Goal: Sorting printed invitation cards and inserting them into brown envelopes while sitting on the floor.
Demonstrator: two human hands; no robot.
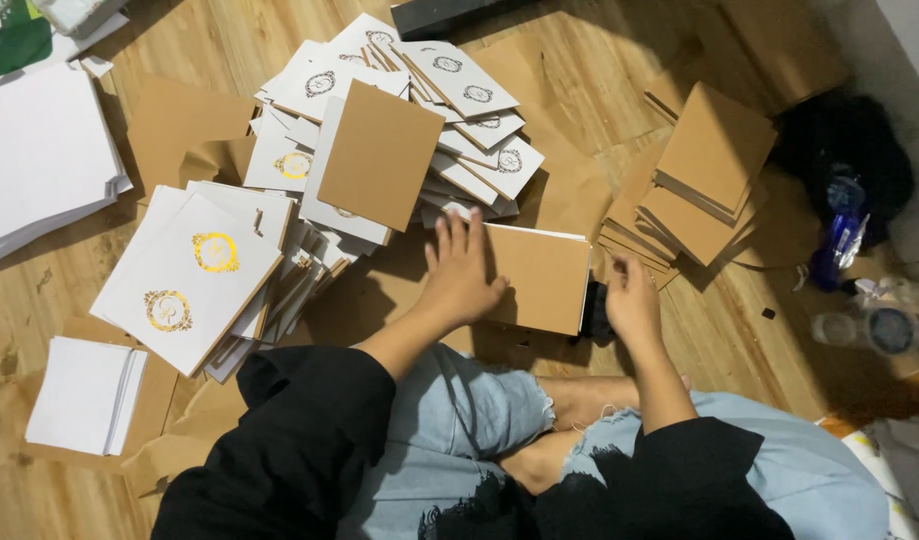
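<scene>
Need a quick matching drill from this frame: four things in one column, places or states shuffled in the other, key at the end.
Things:
1. left hand
2. right hand
3. blue bottle
4. gold-emblem white cards

Places or states:
A. lying at the far right, beside a black bag
B. fanned in a heap on the left of the floor
C. pressed flat on the brown board
D. at the board's right edge, on a small black object

Pairs: 1-C, 2-D, 3-A, 4-B

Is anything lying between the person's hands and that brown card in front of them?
Nothing visible. The left hand lies flat on the brown card, and the right hand is at its right edge, beside a small dark object.
</scene>
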